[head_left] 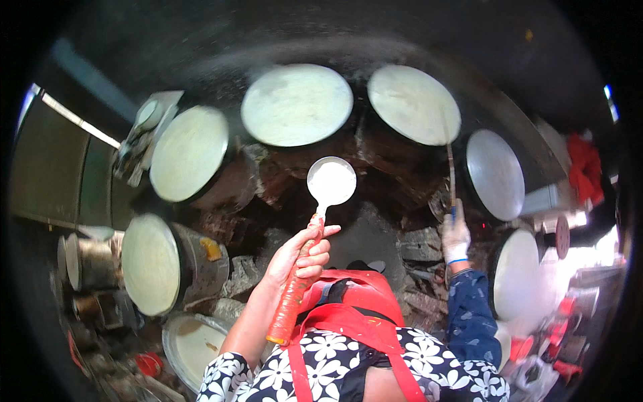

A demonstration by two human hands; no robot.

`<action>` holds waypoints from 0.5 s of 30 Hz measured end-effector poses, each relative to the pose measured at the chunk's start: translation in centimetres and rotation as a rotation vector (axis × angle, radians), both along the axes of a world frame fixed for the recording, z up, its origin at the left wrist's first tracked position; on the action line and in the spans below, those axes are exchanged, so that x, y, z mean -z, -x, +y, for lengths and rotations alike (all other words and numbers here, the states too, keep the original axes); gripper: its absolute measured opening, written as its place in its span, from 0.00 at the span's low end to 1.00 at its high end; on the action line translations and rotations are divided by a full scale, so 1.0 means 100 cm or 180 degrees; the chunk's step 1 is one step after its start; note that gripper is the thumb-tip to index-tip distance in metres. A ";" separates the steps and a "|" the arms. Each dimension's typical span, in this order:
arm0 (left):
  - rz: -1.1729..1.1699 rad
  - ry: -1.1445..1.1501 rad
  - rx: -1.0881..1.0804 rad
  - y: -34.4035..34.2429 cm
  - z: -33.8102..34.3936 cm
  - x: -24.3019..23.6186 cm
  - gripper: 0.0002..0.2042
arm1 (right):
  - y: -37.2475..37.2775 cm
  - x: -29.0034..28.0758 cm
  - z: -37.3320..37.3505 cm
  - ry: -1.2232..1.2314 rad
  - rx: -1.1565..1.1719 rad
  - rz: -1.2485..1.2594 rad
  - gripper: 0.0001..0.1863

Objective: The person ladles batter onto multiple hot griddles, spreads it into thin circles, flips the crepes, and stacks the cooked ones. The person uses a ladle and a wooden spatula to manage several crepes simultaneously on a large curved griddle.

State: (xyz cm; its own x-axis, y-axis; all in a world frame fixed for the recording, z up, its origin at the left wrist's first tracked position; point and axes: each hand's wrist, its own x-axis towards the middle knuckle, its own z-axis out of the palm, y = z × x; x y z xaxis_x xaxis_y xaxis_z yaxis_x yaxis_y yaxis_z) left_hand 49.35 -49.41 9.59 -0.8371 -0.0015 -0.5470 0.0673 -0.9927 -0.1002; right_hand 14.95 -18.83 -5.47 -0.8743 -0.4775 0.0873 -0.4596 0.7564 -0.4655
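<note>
My bare left hand (300,258) is wrapped round the red-bound handle of a ladle (331,181). White batter fills the round bowl of the ladle, which hangs in front of me between the griddles. On my right hand (456,240) is a white glove, and it grips a long thin stick-like tool (451,171) with some blue near the grip. The far end of this tool reaches over the pale batter sheet on the far right round griddle (414,104), where it is blurred; I cannot tell if it touches.
Round griddles curve about me: far middle (297,105), far left (189,154), near left (151,264) and near right (516,275) are pale-coated, while a grey one (495,174) looks bare. A basin of pale batter (197,348) stands lower left. Red cloth (585,167) hangs right.
</note>
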 end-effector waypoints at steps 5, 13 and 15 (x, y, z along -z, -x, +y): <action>0.0042 -0.0001 -0.0967 -0.097 -0.023 -0.005 0.22 | -0.089 0.012 -0.152 0.0360 -0.0837 -0.0719 0.33; 0.0270 0.0093 -0.2700 -0.224 0.000 0.012 0.22 | -0.245 -0.014 -0.351 0.0439 -0.2924 -0.0791 0.37; 0.0295 0.0061 -0.3130 -0.252 0.015 0.014 0.22 | -0.295 -0.029 -0.387 0.0108 -0.3414 -0.0879 0.39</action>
State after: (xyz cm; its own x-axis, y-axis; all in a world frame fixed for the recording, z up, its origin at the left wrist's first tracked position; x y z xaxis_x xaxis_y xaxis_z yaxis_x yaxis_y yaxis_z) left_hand 74.52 -47.96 8.23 -0.4978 -0.7275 -0.4721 0.8558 -0.5004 -0.1313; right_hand 44.45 -57.56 -2.61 -0.0001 -0.9998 -0.0196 -0.7459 0.0131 -0.6659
